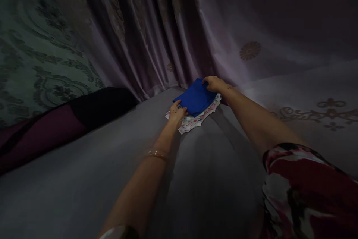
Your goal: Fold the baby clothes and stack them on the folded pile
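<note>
A folded blue cloth (195, 97) lies on a stack of pale, flower-patterned pieces (192, 122) that look like folded fabric. My left hand (176, 114) grips the near left edge of the blue cloth, thumb on top and the other fingers partly hidden. At its far right corner, my right hand (214, 84) pinches the cloth between thumb and fingers. Only the near and right edges of the patterned stack show beneath the blue cloth.
The stack rests on a wide grey padded surface (112, 149). Behind it hang purple curtains (151, 37). A long black and maroon cushion (92, 110) runs along the green patterned wall (41, 45) at left. Brown embroidery (331, 112) decorates the pale fabric at right.
</note>
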A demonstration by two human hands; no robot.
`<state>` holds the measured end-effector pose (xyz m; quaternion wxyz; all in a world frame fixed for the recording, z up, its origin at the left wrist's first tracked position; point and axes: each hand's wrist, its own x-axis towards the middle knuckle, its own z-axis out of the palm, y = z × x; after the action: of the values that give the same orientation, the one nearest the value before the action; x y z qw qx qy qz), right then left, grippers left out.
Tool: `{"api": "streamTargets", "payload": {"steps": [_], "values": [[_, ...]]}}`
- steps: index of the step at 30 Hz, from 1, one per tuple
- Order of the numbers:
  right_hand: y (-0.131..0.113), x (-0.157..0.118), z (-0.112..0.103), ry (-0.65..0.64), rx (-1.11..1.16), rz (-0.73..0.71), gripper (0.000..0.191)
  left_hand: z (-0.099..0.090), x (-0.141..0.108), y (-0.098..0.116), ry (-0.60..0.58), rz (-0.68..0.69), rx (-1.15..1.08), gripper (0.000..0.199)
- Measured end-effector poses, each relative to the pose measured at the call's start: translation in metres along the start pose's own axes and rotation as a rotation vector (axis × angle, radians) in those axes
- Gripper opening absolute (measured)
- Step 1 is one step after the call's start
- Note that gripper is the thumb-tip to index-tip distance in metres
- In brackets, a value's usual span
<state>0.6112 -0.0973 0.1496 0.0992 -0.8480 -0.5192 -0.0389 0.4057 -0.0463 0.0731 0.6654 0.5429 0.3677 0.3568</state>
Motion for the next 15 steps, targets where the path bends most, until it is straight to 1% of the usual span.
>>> {"api": "streamTargets", "payload": {"steps": [5,10,15], "values": [[0.002,0.001,0.006,0.014,-0.077,0.009,0.046,0.003,0.004,-0.011,-0.004,-0.033,-0.027,0.072],[0.004,0.003,0.016,0.028,-0.135,-0.006,0.043,0.006,0.002,-0.012,-0.036,-0.063,-0.055,0.072],[0.006,0.003,0.024,0.013,-0.157,0.009,0.044,0.006,0.004,-0.015,-0.010,-0.060,0.011,0.071]]}}
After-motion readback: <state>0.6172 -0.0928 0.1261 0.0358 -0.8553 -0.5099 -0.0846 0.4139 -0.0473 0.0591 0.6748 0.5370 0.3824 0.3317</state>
